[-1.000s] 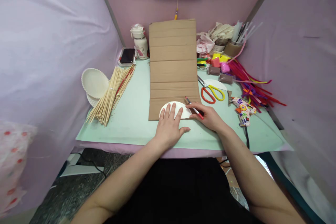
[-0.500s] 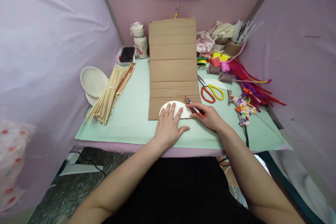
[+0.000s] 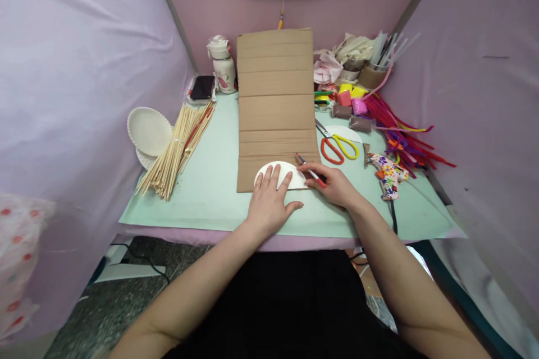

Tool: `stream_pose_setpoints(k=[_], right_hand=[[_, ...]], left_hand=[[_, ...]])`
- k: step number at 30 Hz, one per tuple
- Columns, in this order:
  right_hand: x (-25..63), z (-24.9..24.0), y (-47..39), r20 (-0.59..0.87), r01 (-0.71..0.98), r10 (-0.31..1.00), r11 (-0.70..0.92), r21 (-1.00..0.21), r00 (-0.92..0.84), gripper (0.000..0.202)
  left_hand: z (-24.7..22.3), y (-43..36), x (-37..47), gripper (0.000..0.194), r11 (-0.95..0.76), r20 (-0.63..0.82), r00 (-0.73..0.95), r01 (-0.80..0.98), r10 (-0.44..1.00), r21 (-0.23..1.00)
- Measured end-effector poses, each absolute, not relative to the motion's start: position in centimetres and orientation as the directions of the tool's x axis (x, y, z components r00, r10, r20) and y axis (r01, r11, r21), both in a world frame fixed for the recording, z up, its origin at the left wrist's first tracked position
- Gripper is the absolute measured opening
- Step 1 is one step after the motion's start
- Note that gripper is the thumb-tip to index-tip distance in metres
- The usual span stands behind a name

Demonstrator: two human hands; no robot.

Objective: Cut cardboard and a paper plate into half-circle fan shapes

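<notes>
A white half-circle of paper plate (image 3: 298, 180) lies on the near end of a long cardboard sheet (image 3: 275, 106), its straight side along the sheet's near edge. My left hand (image 3: 272, 199) rests flat on the half plate with the fingers spread. In my right hand (image 3: 330, 184) is a pen (image 3: 318, 178) with a red end, held between thumb and fingers at the right side of the half plate. Its other end slants up to the left over the cardboard. Scissors (image 3: 339, 148) with one red and one yellow handle lie right of the cardboard.
On the left are a bundle of wooden sticks (image 3: 174, 151), white paper plates (image 3: 149, 130), a phone (image 3: 202, 88) and a bottle (image 3: 224, 70). To the right lie pipe cleaners (image 3: 404, 140), clay packs (image 3: 342, 111) and a flower-patterned glue gun (image 3: 388, 174) with a black cord.
The view has shifted very slightly. Both hands, the half plate and the pen keep the same places relative to one another.
</notes>
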State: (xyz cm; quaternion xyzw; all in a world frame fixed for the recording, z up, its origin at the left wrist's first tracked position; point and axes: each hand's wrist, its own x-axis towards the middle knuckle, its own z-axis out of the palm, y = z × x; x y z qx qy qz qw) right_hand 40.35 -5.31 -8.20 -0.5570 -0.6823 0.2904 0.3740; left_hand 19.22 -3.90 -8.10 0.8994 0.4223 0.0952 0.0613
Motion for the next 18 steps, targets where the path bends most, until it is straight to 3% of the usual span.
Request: stream_pose_setpoints(k=[18], right_hand=[[40.25, -8.05, -5.28, 0.177, 0.53, 0.981, 0.195, -0.826, -0.085, 0.031]], left_hand=[[-8.12, -3.9, 19.14, 0.077, -0.635, 0.126, 0.623, 0.744, 0.772, 0.21]])
